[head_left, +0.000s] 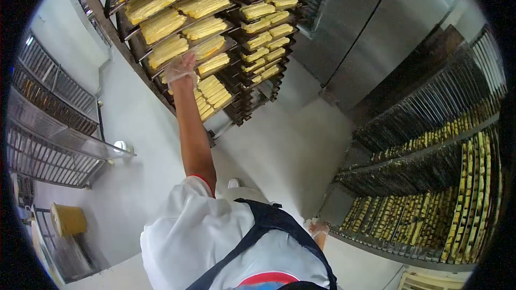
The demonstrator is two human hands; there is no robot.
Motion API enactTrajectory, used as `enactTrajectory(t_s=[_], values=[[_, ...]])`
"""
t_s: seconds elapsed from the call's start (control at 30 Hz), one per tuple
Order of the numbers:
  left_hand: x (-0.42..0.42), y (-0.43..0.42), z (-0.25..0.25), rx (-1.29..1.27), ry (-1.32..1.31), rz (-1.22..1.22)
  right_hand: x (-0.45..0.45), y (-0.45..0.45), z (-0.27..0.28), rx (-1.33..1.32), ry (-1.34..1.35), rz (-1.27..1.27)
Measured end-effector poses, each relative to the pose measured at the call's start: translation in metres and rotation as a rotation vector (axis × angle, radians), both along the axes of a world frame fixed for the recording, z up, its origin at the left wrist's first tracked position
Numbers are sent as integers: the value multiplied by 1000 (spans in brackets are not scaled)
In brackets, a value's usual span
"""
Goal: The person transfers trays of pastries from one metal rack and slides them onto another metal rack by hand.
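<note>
My left hand [181,71], in a clear plastic glove, reaches forward to a tall tray rack [99,19]. Its fingers look closed at the near edge of a tray [224,48] that bears pale yellow dough strips [208,48]; the far side of the grip is hidden. More loaded trays are stacked above and beside it. Just below the hand, a lower tray holds narrower yellow strips [215,92]. My right hand [318,229], also gloved, hangs low by my right side. Its fingers are small and partly hidden, and nothing shows in it.
On the right stands a dark rack [408,177] packed with rows of yellow pieces. Metal doors [371,16] are behind it. Slatted racks [51,123] and a yellow bucket [68,219] stand to the left. Pale floor [285,145] lies between the racks.
</note>
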State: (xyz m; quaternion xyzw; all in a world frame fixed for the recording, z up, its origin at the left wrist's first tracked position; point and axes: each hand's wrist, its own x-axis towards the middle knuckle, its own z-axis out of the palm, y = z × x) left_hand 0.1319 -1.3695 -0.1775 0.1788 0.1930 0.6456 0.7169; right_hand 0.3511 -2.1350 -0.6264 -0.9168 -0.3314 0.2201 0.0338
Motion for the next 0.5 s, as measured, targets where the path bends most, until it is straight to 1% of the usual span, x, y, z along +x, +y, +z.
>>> enactTrajectory(t_s=[0.03, 0.07, 0.1, 0.13, 0.17, 0.2, 0.23, 0.27, 0.33, 0.37, 0.4, 0.43, 0.47, 0.5], values=[[11, -4, 1, -29, 45, 61, -5, 2, 19, 79, 111, -118], [25, -8, -9, -21, 40, 30, -7, 6, 32, 201, 266, -274], [46, -13, -28, 37, 139, -127, -9, 13, 47, 360, 450, -461], [81, -30, -35, 106, 235, -307, -9, 23, 62, 569, 678, -711], [122, -67, -27, 103, 284, -488, -8, 32, 76, 754, 871, -898], [163, -115, -11, 119, 330, -683, -6, 40, 92, 900, 999, -1021], [204, -172, 12, 217, 384, -857, -3, 46, 108, 1006, 1066, -1080], [239, -230, 44, 330, 436, -1020, 1, 54, 126, 1060, 1063, -1087], [292, -329, 113, 654, 236, -1401, 16, 77, 194, 991, 785, -1000], [309, -374, 154, 725, 223, -1448, 21, 80, 233, 1050, 746, -1035], [326, -408, 192, 787, 216, -1475, 17, 87, 274, 1187, 764, -1006], [352, -436, 222, 983, -116, -1566, 15, 84, 311, 1311, 784, -957], [374, -460, 253, 1160, -458, -1622, 7, 80, 346, 1335, 767, -953], [385, -521, 290, 1085, -378, -1563, 11, 53, 371, 1446, 715, -932]])
